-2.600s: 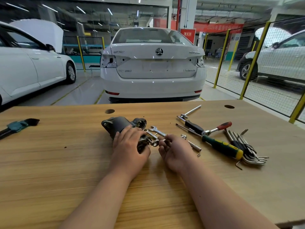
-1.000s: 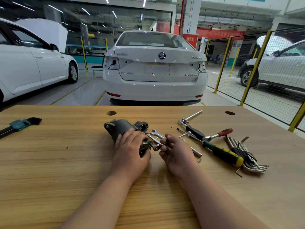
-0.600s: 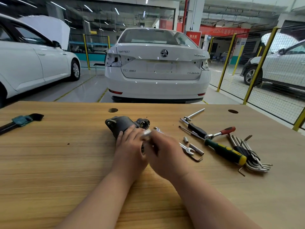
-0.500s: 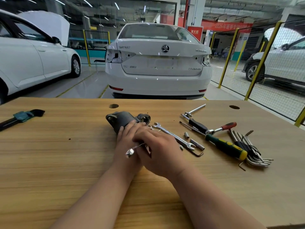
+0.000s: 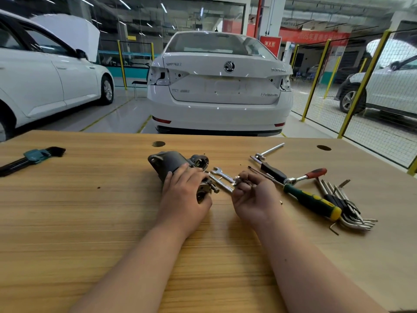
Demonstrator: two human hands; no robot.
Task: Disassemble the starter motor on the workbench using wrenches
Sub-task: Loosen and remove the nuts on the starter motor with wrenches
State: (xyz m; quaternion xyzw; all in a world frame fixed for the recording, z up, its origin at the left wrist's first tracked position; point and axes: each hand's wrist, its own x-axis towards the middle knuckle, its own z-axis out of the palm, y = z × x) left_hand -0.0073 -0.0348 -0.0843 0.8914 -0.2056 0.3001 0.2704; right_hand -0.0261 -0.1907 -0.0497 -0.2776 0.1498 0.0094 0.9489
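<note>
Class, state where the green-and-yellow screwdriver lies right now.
The screwdriver lies on the workbench in the head view, right of the right hand, its handle beside the hex keys.

Left hand [image 5: 184, 195] on the starter motor [image 5: 168, 162], right hand [image 5: 253, 197] just beside, wrench [image 5: 222, 183] in its fingers [image 5: 242, 180], over the tabletop [image 5: 90, 222].

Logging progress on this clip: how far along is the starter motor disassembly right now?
Early. Done: no removed part clearly shows; the starter motor looks whole on the workbench. In hand: the left hand holds it down while the right hand grips a small wrench reaching toward its near end. Left: separating the housing; the second wrench, screwdriver and hex keys lie beside.
</note>
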